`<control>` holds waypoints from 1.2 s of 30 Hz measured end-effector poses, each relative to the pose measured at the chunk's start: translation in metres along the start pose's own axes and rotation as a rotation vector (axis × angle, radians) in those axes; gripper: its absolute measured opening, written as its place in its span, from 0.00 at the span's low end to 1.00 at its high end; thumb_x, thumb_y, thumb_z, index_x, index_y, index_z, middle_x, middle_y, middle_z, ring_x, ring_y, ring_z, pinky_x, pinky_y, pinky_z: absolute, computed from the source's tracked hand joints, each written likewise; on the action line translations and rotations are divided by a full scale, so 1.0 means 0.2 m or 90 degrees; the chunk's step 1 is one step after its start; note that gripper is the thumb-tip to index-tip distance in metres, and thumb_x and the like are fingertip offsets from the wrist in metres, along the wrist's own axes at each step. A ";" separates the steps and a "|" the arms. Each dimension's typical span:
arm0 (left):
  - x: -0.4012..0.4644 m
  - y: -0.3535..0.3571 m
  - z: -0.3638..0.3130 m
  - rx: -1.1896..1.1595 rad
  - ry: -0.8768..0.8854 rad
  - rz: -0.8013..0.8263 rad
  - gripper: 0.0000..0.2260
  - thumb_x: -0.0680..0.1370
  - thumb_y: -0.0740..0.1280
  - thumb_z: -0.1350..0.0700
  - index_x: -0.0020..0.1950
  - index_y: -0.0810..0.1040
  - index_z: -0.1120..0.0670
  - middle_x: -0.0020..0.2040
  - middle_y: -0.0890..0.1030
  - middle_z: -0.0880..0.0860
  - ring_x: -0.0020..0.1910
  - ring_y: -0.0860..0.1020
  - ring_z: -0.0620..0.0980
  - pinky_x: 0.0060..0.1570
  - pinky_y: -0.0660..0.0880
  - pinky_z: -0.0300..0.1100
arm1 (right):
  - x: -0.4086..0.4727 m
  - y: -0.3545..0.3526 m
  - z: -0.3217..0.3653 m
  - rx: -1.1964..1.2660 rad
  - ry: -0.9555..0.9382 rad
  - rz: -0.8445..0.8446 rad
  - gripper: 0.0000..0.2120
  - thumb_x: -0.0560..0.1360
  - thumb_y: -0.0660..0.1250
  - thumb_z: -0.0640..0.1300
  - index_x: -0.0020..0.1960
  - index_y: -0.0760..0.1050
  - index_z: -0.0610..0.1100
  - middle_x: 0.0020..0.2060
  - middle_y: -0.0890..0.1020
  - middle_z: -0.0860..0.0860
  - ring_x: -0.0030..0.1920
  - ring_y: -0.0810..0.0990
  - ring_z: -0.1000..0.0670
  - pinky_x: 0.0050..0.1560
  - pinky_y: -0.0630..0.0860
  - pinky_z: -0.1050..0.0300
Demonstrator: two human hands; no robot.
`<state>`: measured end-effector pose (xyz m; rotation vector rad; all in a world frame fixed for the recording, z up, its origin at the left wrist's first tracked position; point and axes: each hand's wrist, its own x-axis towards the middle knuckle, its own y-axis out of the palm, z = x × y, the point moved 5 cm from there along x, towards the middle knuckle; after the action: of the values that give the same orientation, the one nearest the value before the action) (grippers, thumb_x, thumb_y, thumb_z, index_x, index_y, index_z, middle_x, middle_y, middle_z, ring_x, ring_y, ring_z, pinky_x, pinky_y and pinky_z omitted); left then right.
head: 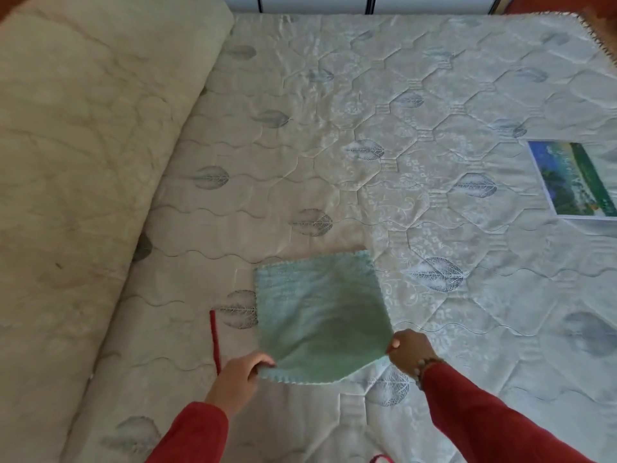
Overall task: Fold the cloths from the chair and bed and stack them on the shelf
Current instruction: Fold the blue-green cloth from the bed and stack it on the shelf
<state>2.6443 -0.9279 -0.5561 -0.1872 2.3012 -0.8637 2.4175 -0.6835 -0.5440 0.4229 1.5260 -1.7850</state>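
Note:
A pale green cloth (319, 315) with a scalloped edge is spread over the quilted mattress (417, 135), its far edge lying on the bed. My left hand (238, 374) pinches its near left corner. My right hand (409, 350) pinches its near right corner, so the near edge is lifted a little and sags between the hands. Both arms wear red sleeves, and a beaded bracelet sits on the right wrist.
A rolled beige quilt (76, 162) runs along the left side of the bed. A red strap (215, 339) lies just left of the cloth. A printed picture card (576, 180) rests on the mattress at the right. Another red piece (380, 458) shows at the bottom edge.

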 end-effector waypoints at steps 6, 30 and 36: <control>0.12 -0.12 0.02 -0.115 -0.062 -0.063 0.12 0.78 0.68 0.62 0.47 0.78 0.43 0.42 0.82 0.42 0.43 0.79 0.37 0.41 0.70 0.26 | 0.12 -0.16 0.09 0.070 -0.012 0.013 0.09 0.74 0.68 0.41 0.51 0.84 0.40 0.50 0.85 0.46 0.53 0.81 0.46 0.51 0.74 0.60; 0.74 -0.32 0.08 -0.078 -0.160 -0.214 0.13 0.84 0.53 0.46 0.50 0.73 0.50 0.36 0.79 0.52 0.37 0.78 0.51 0.43 0.77 0.50 | 0.76 -0.34 0.29 0.362 0.038 -0.201 0.18 0.76 0.70 0.52 0.56 0.81 0.38 0.50 0.84 0.42 0.49 0.79 0.45 0.52 0.72 0.55; 0.78 -0.32 0.09 -0.053 -0.171 -0.218 0.13 0.84 0.52 0.46 0.49 0.70 0.50 0.38 0.79 0.54 0.41 0.78 0.57 0.45 0.75 0.51 | 0.80 -0.32 0.30 0.304 0.062 -0.210 0.16 0.78 0.68 0.50 0.54 0.80 0.38 0.51 0.84 0.41 0.53 0.80 0.42 0.47 0.68 0.58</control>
<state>2.5296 -1.0407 -0.6086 -0.7065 2.0828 -0.8482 2.2767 -0.7886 -0.5907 0.5137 1.2760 -2.4331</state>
